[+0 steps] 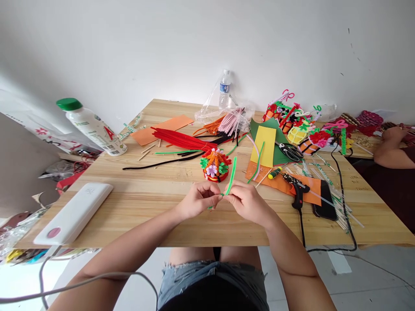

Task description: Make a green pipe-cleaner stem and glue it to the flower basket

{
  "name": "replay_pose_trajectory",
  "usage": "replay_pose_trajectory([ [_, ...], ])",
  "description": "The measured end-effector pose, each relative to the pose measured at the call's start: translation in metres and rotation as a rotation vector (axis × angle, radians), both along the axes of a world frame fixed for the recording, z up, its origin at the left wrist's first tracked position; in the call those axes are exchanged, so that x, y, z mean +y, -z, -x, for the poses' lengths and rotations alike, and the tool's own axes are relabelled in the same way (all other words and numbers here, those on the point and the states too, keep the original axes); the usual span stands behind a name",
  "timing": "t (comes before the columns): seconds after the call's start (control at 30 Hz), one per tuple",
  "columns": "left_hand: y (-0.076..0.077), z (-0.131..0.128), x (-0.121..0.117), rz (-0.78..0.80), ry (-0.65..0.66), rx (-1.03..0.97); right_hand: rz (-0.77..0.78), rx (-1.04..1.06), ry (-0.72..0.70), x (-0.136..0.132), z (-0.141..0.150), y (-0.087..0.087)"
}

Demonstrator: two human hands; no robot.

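Centrally, one fuzzy green stem [231,176], pinched where the hands meet: left hand [201,198], thumb and forefinger pressed together on its lower part; right hand [247,201], likewise clamped, with a straight length rising above its fingertips. Whether it is one piece or two is hidden by the fingers. Risk: too tight a bend could kink the wire core; a loose pinch could let the stem spring or turn. Item, just beyond both hands: a flowered ornament [214,167], orange, green, lilac and red, upright on the table [155,224]. Risk: a forward push of the knuckles could tip it or crush its petals. Item, to the right of the right hand: a glue gun [296,190], lying on an orange sheet [313,183], its nozzle near a yellow-green handle [275,173]. Risk: if hot, it could mark the sheet or burn a reaching hand. Item, near the right forearm: a black cord [301,222], running to the table's front edge; an elbow catching it could drag the gun. Item, farther beyond the right hand: scissors [291,152], black-handled, among paper; a careless reach could snag them. Item, beyond the left hand: a red stem bundle [181,139], loose enough to scatter if brushed.
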State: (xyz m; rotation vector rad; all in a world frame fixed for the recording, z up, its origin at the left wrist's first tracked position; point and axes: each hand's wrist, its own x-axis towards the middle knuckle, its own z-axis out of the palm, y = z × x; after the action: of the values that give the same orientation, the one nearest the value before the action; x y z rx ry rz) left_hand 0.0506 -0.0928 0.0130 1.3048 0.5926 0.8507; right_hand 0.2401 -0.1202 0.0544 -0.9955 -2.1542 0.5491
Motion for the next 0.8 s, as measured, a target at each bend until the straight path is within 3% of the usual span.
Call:
replay_pose_trajectory([
  [0.23, 0.0020, -0.0013, -0.0037, -0.137, -0.016, 0.024, 0.270, 0.007, 0.138, 0.0011, 0.0015, -0.0002],
  [0.37, 0.0031, -0.0008, -0.0033, -0.140, -0.031, 0.011, 0.332, 0.181, 0.177, 0.0003, 0.0034, 0.0011],
  [0.57, 0.0028, 0.0006, -0.0020, -0.111, -0.042, 0.007, 0.078, 0.171, 0.127, 0.0010, 0.0052, 0.0025],
  [0.67, 0.0009, 0.0012, -0.0021, -0.087, -0.042, 0.012, 0.010, 0.164, 0.148, 0.0005, 0.0061, 0.0041],
  [0.8, -0.0007, 0.0021, -0.0038, -0.106, -0.033, 0.011, -0.098, 0.122, 0.073, -0.0027, 0.0047, 0.0020],
])
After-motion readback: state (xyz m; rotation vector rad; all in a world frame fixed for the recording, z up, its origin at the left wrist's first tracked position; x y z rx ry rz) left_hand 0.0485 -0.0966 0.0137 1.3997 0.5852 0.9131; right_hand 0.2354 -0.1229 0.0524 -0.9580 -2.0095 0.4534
